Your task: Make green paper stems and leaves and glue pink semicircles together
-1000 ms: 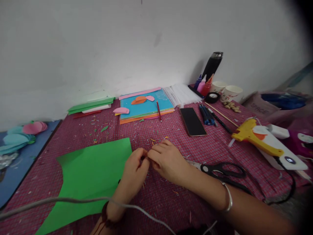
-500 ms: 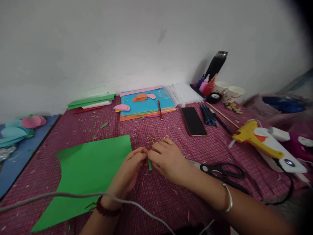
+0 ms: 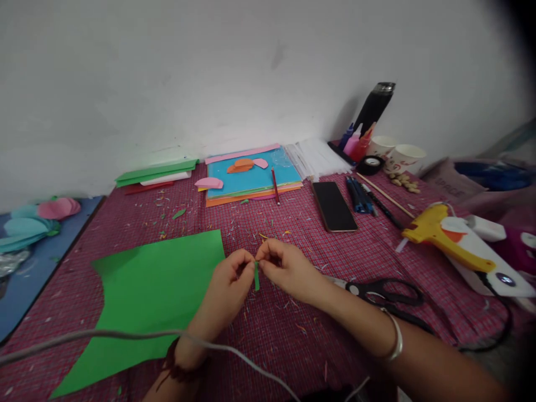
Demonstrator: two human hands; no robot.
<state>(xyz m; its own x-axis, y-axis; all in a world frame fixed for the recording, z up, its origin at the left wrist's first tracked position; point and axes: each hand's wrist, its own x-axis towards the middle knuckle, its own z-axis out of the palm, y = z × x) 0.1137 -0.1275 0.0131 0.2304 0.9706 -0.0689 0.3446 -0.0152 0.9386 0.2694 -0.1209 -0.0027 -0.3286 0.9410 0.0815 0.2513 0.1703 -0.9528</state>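
Note:
Between my two hands a narrow green paper strip (image 3: 257,279) hangs down over the checked cloth. My left hand (image 3: 229,285) pinches its upper end between thumb and fingertips. My right hand (image 3: 288,271) pinches at the same end, its fingertips almost meeting the left ones. The strip's top is hidden by the fingers. A large green paper sheet (image 3: 159,296) with a curved cut left edge lies beside and partly behind my left forearm. Black-handled scissors (image 3: 387,291) rest by my right forearm, their blades partly covered by it.
Paper stacks (image 3: 251,181) with a pencil (image 3: 275,186) lie near the wall. A phone (image 3: 334,205), pens (image 3: 358,195) and a yellow glue gun (image 3: 448,237) sit to the right. A grey cable (image 3: 125,334) crosses the foreground. Paper scraps are scattered over the cloth.
My hands have turned so the thumbs and fingertips show more openly, pinching the top of the strip. The fingers of my right hand have lifted off it slightly. The view has shifted a little.

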